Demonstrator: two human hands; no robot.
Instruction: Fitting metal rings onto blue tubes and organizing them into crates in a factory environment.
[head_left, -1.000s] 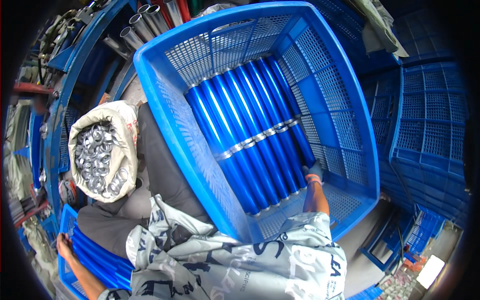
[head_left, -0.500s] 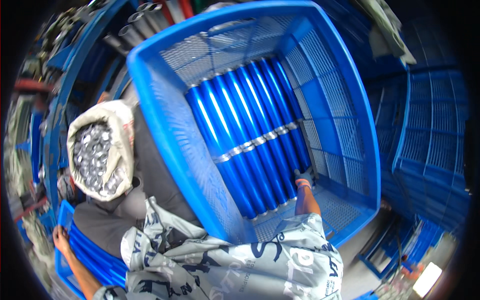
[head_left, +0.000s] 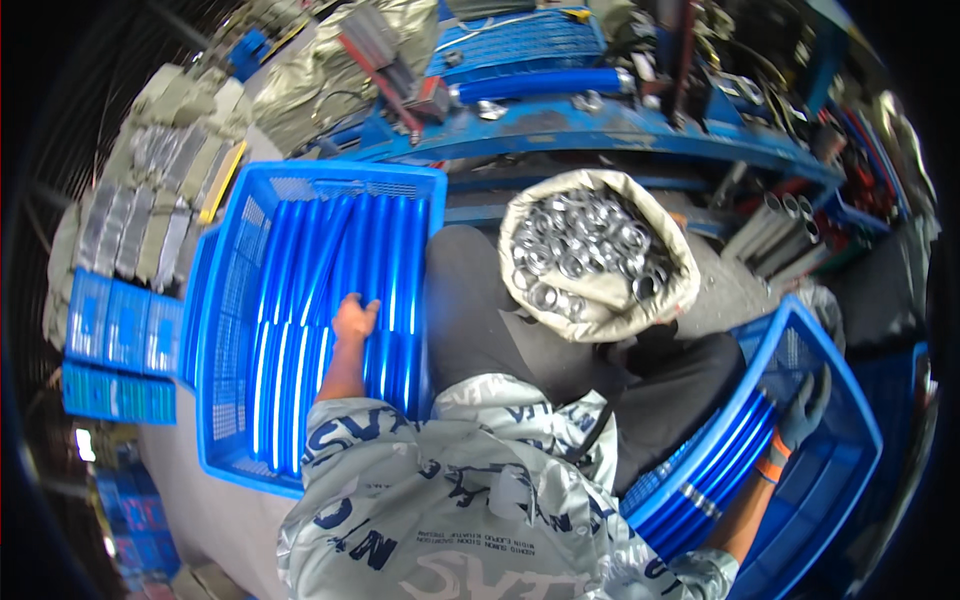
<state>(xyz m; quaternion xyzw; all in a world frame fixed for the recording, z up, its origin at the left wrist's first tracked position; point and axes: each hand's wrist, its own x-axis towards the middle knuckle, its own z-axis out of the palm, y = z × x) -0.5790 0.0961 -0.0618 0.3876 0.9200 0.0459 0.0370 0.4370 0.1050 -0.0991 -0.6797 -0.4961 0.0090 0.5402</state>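
Since half a second ago your view has swung hard: the big blue mesh crate (head_left: 232, 300), which filled the middle and right of the picture, now sits on your left, and the sack of metal rings (head_left: 590, 255) has gone from the left to right of centre, further from you. Your left hand (head_left: 355, 318) has shifted with it and now lies inside that crate, palm down and fingers spread flat on the blue tubes (head_left: 300, 290) that run side by side along its floor; it presses on them and closes around none. These tubes lie parallel, near to far, filling most of the crate bottom. Your right hand (head_left: 803, 412), in a grey glove with an orange cuff, reaches out to your right into a second blue crate (head_left: 850, 470), where it rests against the end of another bundle of blue tubes (head_left: 715, 475) stacked along that crate's near wall; you cannot tell whether its fingers curl around a tube or only touch it. Your patterned grey sleeve (head_left: 450, 500) fills the near middle, and dark cloth lies between the two crates under the sack. On the far side stands a blue metal frame (head_left: 620, 110) with grey pipes (head_left: 785, 225) at its right end, and to the far left lie flat blue crates (head_left: 115, 360) well apart from your hands.
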